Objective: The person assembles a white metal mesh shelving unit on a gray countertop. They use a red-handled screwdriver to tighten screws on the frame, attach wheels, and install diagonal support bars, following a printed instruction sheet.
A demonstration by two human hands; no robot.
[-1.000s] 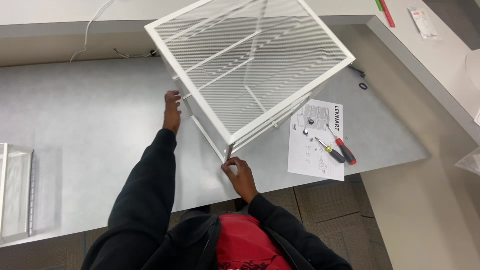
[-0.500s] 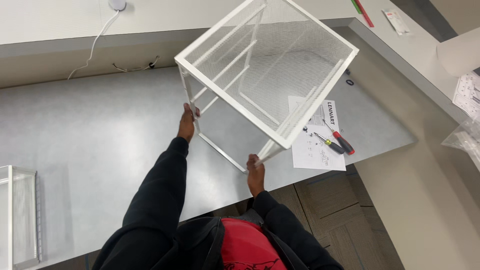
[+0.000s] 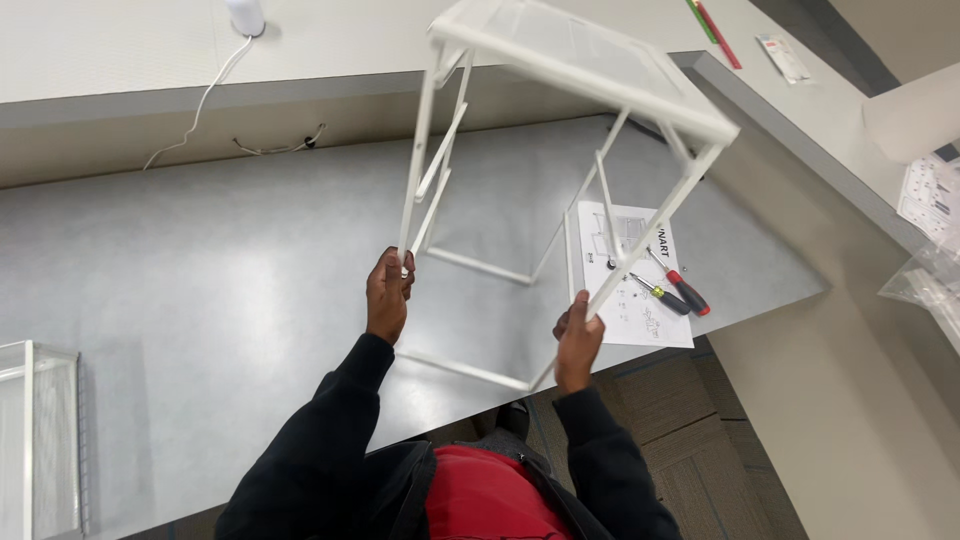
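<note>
A white metal frame (image 3: 575, 65) with a mesh top and thin legs is tilted up above the grey table (image 3: 190, 270), its top facing away. My left hand (image 3: 387, 296) grips the lower end of one leg on the left. My right hand (image 3: 578, 338) grips another leg on the right, near the table's front edge. Both arms are in black sleeves.
A white instruction sheet (image 3: 640, 310) lies on the table at right, with two screwdrivers (image 3: 680, 292) on it. A white mesh basket (image 3: 40, 440) sits at the far left. A white cable (image 3: 200, 100) runs along the raised shelf behind. Plastic bags (image 3: 925, 280) lie at right.
The frame has been swung upright: its mesh top has risen and tipped away, and the legs now point down toward me. Both hands kept their hold and moved closer to me.
</note>
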